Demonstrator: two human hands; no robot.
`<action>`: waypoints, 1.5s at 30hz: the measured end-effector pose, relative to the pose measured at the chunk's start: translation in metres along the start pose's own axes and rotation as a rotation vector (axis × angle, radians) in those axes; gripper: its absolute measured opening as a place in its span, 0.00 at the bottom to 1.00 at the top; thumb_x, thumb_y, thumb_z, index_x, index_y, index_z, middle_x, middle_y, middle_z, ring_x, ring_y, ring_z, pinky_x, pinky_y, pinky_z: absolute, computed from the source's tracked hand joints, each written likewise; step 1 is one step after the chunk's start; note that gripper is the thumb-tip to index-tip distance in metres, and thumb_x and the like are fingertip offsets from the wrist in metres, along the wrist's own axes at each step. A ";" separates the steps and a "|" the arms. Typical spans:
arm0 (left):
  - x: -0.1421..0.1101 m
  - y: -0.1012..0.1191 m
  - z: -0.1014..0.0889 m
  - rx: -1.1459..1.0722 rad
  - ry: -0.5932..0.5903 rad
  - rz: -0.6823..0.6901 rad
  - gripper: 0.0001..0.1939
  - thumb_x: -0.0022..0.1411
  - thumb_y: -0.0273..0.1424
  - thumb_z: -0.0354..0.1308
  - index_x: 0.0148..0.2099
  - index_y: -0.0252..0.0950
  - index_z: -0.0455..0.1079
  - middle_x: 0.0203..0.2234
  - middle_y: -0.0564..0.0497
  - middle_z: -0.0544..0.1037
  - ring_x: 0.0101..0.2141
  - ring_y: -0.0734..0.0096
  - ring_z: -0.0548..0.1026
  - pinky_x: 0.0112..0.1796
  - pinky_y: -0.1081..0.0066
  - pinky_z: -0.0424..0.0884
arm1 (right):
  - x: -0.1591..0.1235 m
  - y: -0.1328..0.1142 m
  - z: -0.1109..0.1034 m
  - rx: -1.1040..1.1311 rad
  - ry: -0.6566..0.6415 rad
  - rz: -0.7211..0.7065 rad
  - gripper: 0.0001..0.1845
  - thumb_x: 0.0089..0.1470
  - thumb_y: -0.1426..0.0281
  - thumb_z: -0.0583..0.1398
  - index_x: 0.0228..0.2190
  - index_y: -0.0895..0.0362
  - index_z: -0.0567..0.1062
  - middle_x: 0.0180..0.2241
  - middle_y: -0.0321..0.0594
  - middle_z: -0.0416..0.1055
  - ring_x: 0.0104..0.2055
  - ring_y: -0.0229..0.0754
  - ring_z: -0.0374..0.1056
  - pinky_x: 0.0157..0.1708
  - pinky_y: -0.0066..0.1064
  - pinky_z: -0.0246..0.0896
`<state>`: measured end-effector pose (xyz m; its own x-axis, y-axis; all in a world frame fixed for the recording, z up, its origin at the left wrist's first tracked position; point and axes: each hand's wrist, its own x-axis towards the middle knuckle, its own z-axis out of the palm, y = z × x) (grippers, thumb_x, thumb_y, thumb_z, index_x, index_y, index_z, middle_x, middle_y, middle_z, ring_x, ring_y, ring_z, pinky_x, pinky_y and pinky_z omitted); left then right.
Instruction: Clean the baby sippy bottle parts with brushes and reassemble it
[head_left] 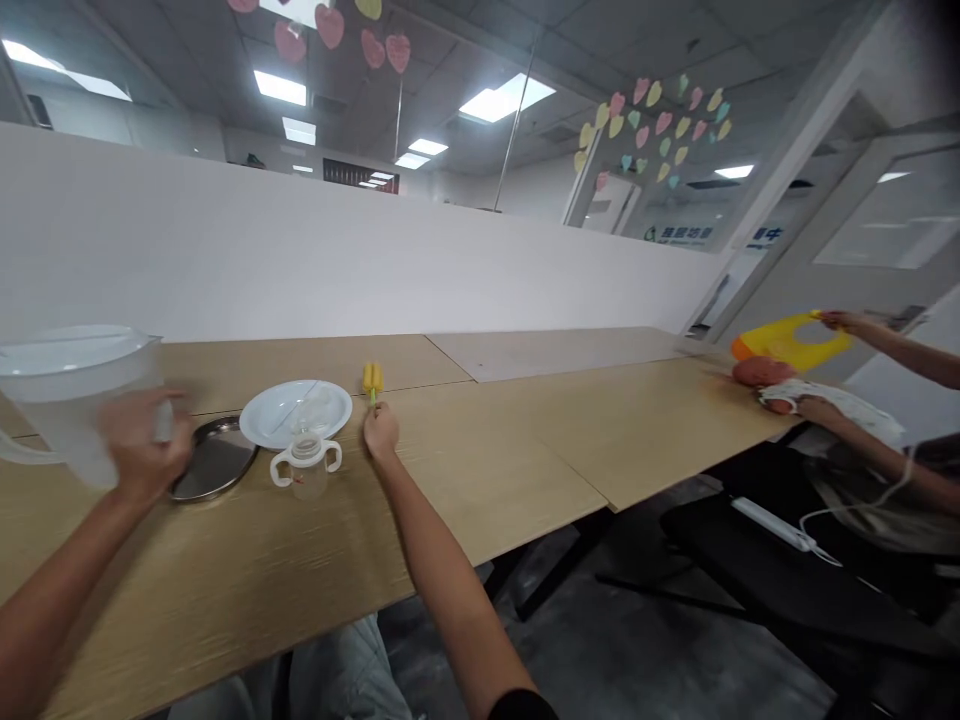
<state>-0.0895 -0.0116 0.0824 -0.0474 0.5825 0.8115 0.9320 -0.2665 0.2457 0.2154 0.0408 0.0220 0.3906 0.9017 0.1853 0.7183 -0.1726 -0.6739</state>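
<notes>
My right hand (pixel 381 432) is closed round the green handle of a bottle brush with a yellow sponge head (pixel 373 377), held upright over the table. Smeared by motion, my left hand (pixel 146 440) is in front of a translucent lidded pitcher (pixel 82 400); a small pale thing shows at its fingers, too blurred to name. Between my hands, a clear baby bottle with a white two-handled collar (pixel 306 455) stands uncapped. Behind it, a white plate (pixel 262 418) carries a clear plastic piece (pixel 313 410). A round metal tray (pixel 217 462) lies partly under the plate's left edge.
The wooden table (pixel 465 480) runs along a low white partition (pixel 360 265). At the far right, another person's hands hold a yellow bib (pixel 787 342) and a white patterned cloth (pixel 847 402), near a doll (pixel 761 371). A black chair (pixel 757 540) bears a white power strip (pixel 772 524).
</notes>
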 end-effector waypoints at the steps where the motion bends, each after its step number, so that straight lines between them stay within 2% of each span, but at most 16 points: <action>1: 0.000 0.017 0.015 -0.001 -0.110 0.125 0.17 0.61 0.40 0.44 0.44 0.42 0.72 0.44 0.50 0.78 0.50 0.57 0.71 0.54 0.57 0.62 | -0.001 0.000 0.000 0.021 0.023 -0.003 0.17 0.66 0.67 0.49 0.47 0.56 0.74 0.40 0.46 0.78 0.40 0.45 0.74 0.34 0.29 0.62; 3: 0.007 0.048 0.047 0.024 -0.359 0.266 0.20 0.64 0.42 0.43 0.44 0.41 0.74 0.46 0.48 0.78 0.49 0.58 0.71 0.53 0.60 0.62 | -0.002 0.000 0.000 0.064 0.056 -0.017 0.16 0.66 0.66 0.50 0.46 0.55 0.75 0.38 0.45 0.78 0.39 0.45 0.74 0.33 0.29 0.62; 5: 0.019 0.071 0.079 0.073 -0.464 0.185 0.24 0.66 0.43 0.41 0.47 0.38 0.75 0.49 0.44 0.76 0.51 0.55 0.70 0.52 0.59 0.62 | -0.003 0.000 0.001 0.091 0.064 -0.041 0.15 0.65 0.67 0.52 0.45 0.55 0.76 0.37 0.44 0.78 0.38 0.44 0.74 0.33 0.29 0.62; 7: 0.030 0.083 0.104 0.100 -0.496 0.126 0.26 0.66 0.43 0.41 0.47 0.36 0.77 0.48 0.39 0.76 0.50 0.50 0.70 0.51 0.56 0.63 | -0.003 -0.001 0.002 0.087 0.058 -0.068 0.14 0.64 0.67 0.53 0.44 0.56 0.76 0.37 0.45 0.78 0.38 0.44 0.74 0.33 0.28 0.62; 9: 0.036 0.088 0.122 0.143 -0.554 0.090 0.24 0.65 0.44 0.44 0.46 0.38 0.78 0.48 0.37 0.76 0.51 0.46 0.70 0.50 0.53 0.63 | -0.003 -0.002 0.002 0.068 0.056 -0.089 0.14 0.64 0.67 0.53 0.44 0.56 0.77 0.37 0.45 0.79 0.37 0.44 0.74 0.33 0.29 0.62; 13: 0.037 0.086 0.134 0.124 -0.610 0.050 0.19 0.61 0.41 0.50 0.44 0.40 0.80 0.46 0.37 0.77 0.51 0.45 0.70 0.49 0.54 0.63 | -0.005 -0.004 0.000 0.030 0.047 -0.108 0.15 0.64 0.66 0.53 0.44 0.56 0.77 0.37 0.47 0.79 0.38 0.45 0.74 0.34 0.30 0.62; 16: 0.037 0.084 0.132 0.101 -0.614 -0.005 0.17 0.59 0.38 0.52 0.41 0.40 0.80 0.45 0.39 0.79 0.50 0.47 0.72 0.49 0.56 0.64 | -0.007 -0.006 -0.002 0.014 0.031 -0.132 0.14 0.64 0.67 0.53 0.44 0.56 0.77 0.38 0.47 0.79 0.38 0.45 0.74 0.34 0.29 0.62; 18: 0.038 0.084 0.127 0.101 -0.612 -0.033 0.16 0.59 0.37 0.51 0.39 0.40 0.79 0.43 0.40 0.80 0.49 0.47 0.72 0.49 0.54 0.63 | -0.009 -0.007 -0.002 -0.002 0.030 -0.159 0.14 0.64 0.67 0.53 0.44 0.56 0.77 0.38 0.46 0.79 0.38 0.45 0.74 0.33 0.29 0.61; 22: 0.045 0.088 0.112 0.087 -0.548 -0.061 0.17 0.62 0.36 0.48 0.43 0.38 0.76 0.43 0.40 0.80 0.51 0.47 0.71 0.51 0.50 0.60 | -0.012 -0.009 -0.001 -0.046 0.046 -0.294 0.16 0.65 0.65 0.52 0.46 0.55 0.76 0.36 0.45 0.79 0.36 0.44 0.74 0.32 0.28 0.59; 26: 0.056 0.099 0.090 -0.135 -0.408 -0.100 0.17 0.62 0.36 0.46 0.46 0.36 0.72 0.41 0.43 0.80 0.47 0.55 0.75 0.48 0.58 0.64 | -0.015 -0.011 -0.002 -0.049 0.099 -0.468 0.17 0.66 0.65 0.51 0.49 0.53 0.75 0.36 0.42 0.80 0.34 0.42 0.74 0.32 0.26 0.58; 30: 0.060 0.112 0.069 -0.313 -0.374 -0.046 0.18 0.62 0.37 0.45 0.47 0.34 0.71 0.37 0.44 0.80 0.38 0.61 0.77 0.41 0.65 0.69 | -0.017 -0.011 -0.003 0.010 0.175 -0.546 0.18 0.66 0.66 0.50 0.50 0.54 0.75 0.36 0.41 0.80 0.34 0.41 0.74 0.31 0.24 0.58; 35: 0.052 0.127 0.052 -0.160 -0.311 0.062 0.19 0.64 0.30 0.40 0.46 0.29 0.70 0.42 0.37 0.77 0.44 0.55 0.74 0.46 0.61 0.68 | -0.021 -0.010 -0.003 -0.002 0.195 -0.608 0.18 0.65 0.67 0.51 0.49 0.57 0.76 0.33 0.44 0.79 0.32 0.40 0.74 0.31 0.24 0.59; 39: 0.048 0.130 0.046 -0.075 -0.393 0.102 0.20 0.68 0.29 0.37 0.46 0.28 0.69 0.44 0.36 0.75 0.46 0.54 0.74 0.47 0.60 0.68 | -0.020 -0.005 -0.001 -0.014 0.246 -0.661 0.19 0.65 0.68 0.50 0.49 0.60 0.76 0.33 0.46 0.79 0.31 0.40 0.74 0.30 0.24 0.60; 42: 0.048 0.131 0.040 -0.081 -0.442 0.133 0.18 0.69 0.31 0.40 0.42 0.31 0.71 0.40 0.39 0.77 0.43 0.56 0.75 0.46 0.62 0.68 | -0.016 -0.001 0.001 -0.035 0.289 -0.690 0.20 0.65 0.67 0.50 0.49 0.62 0.76 0.32 0.47 0.79 0.29 0.40 0.74 0.29 0.24 0.61; 45: 0.050 0.134 0.031 -0.124 -0.398 0.126 0.16 0.69 0.34 0.45 0.40 0.33 0.72 0.37 0.41 0.78 0.42 0.59 0.75 0.45 0.66 0.67 | -0.015 0.001 0.003 -0.051 0.309 -0.737 0.21 0.65 0.67 0.49 0.49 0.62 0.76 0.32 0.48 0.79 0.29 0.40 0.74 0.29 0.25 0.62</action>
<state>0.0437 0.0057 0.1394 0.2288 0.7839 0.5773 0.8705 -0.4301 0.2391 0.2089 0.0278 0.0165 -0.0585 0.6410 0.7653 0.8760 0.4006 -0.2687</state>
